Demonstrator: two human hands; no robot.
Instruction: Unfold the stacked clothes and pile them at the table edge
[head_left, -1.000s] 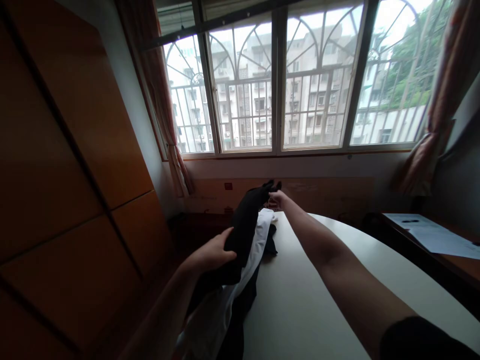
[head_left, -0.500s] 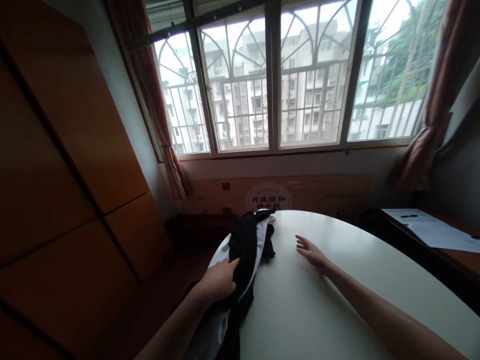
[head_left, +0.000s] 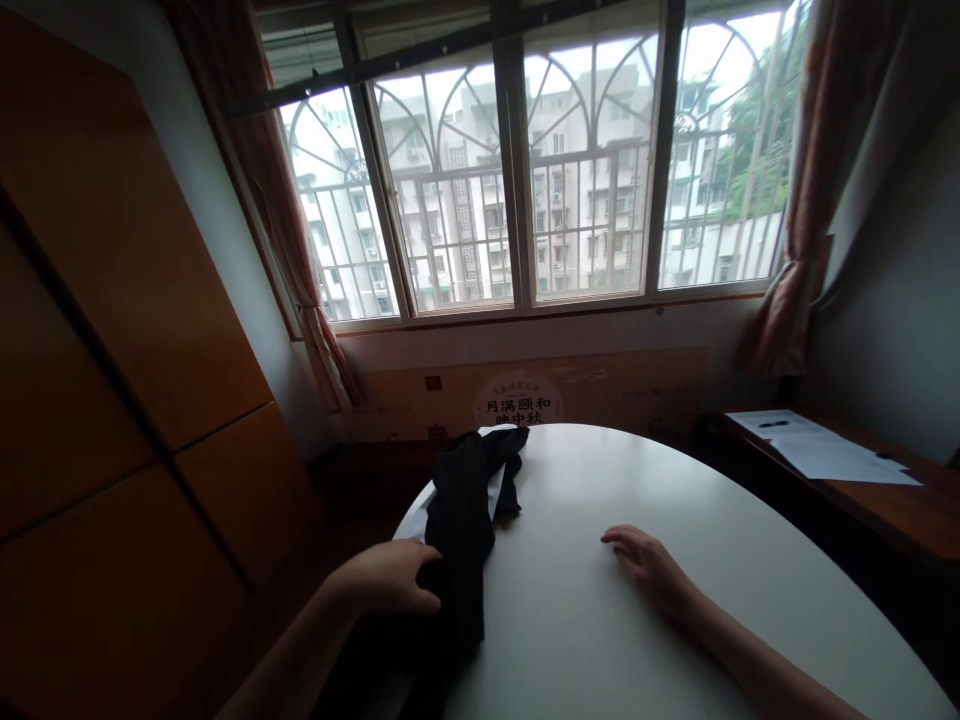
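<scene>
A black garment with white parts [head_left: 461,510] lies bunched in a long strip along the left side of the white round table [head_left: 577,610], its near end running down out of the picture. At the garment's left edge is my left hand [head_left: 390,578], thumb and forefinger parted with black cloth showing between them; its other fingers are hidden. My right hand [head_left: 649,568] is over the table to the right of the garment, apart from it, with fingers loosely bent and nothing in them.
Orange-brown cabinets [head_left: 135,330] stand at the left. Beyond the table are a printed board [head_left: 615,385] and a barred window [head_left: 517,200] between curtains. On a brown desk [head_left: 934,505] at the right lie papers [head_left: 832,455] with a small dark object.
The view has turned a little to the right. My left thumb and forefinger have spread apart at the cloth, and less white fabric shows. My right hand has come nearer to me.
</scene>
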